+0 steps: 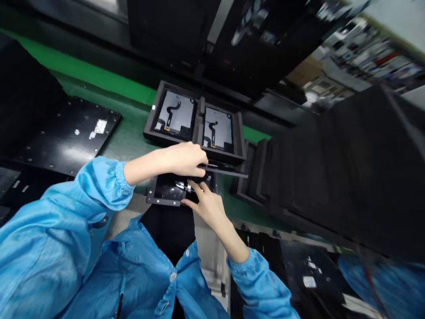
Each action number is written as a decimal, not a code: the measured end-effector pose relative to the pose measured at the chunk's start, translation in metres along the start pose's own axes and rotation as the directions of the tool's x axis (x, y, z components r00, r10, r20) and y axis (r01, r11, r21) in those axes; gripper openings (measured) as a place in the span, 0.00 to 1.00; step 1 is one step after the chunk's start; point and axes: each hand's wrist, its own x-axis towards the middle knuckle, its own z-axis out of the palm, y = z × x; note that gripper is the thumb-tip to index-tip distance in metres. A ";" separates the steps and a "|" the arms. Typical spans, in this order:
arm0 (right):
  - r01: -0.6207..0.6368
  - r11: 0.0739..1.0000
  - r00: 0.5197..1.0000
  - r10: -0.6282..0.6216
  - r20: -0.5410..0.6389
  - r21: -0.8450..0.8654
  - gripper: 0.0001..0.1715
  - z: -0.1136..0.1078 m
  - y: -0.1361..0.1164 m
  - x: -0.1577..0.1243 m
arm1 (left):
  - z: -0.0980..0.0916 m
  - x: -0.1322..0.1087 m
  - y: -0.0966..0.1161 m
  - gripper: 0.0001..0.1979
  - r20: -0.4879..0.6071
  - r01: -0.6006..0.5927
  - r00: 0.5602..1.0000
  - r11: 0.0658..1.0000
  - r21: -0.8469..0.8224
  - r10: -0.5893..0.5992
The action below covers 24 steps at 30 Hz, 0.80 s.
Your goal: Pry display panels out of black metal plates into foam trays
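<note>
A thin, dark flat panel (229, 171) sits in the grip of my left hand (186, 159), edge toward me and raised above a black metal-framed plate (162, 201). My right hand (209, 206) reaches over that plate with thumb and index finger apart, the thumb near its front edge. Beside the index finger is a slim shiny piece (182, 185); whether my fingers touch it is unclear. Just beyond my hands stands a black foam tray (151, 122) with two compartments. Each holds a grey screen panel, one on the left (177, 113) and one on the right (219, 128), with a dark ribbon cable.
Several stacked black foam trays (257, 166) rise at the right. A large black plate (56, 137) with white labels covers the left of the green bench (124, 128). Dark equipment (169, 31) stands along the back. A blue sleeve (381, 283) shows at the lower right.
</note>
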 end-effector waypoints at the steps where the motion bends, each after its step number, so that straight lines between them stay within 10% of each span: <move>1: 0.074 0.997 0.997 -0.074 0.009 -0.028 0.38 -0.001 0.005 0.008 | 0.000 -0.001 0.000 0.11 0.000 -0.004 1.000 1.000 -0.001 0.004; 4: 0.295 0.955 0.954 -0.294 0.050 -0.017 0.34 -0.009 0.022 0.024 | 0.000 -0.002 -0.001 0.10 -0.011 -0.022 1.000 1.000 -0.017 0.021; 10: 0.346 0.937 0.938 -0.346 0.007 -0.036 0.44 -0.023 0.025 0.038 | 0.000 -0.004 -0.003 0.08 -0.032 -0.040 0.999 0.999 -0.021 0.040; 15: 0.581 0.768 0.791 -0.610 -0.034 -0.268 0.31 -0.021 0.014 0.032 | 0.000 -0.006 -0.005 0.12 -0.025 -0.012 1.000 0.999 -0.030 0.011; 24: 0.525 0.756 0.716 -0.640 -0.278 -0.390 0.23 -0.085 0.022 -0.009 | 0.014 -0.018 -0.004 0.12 -0.060 -0.003 0.998 1.000 -0.004 0.002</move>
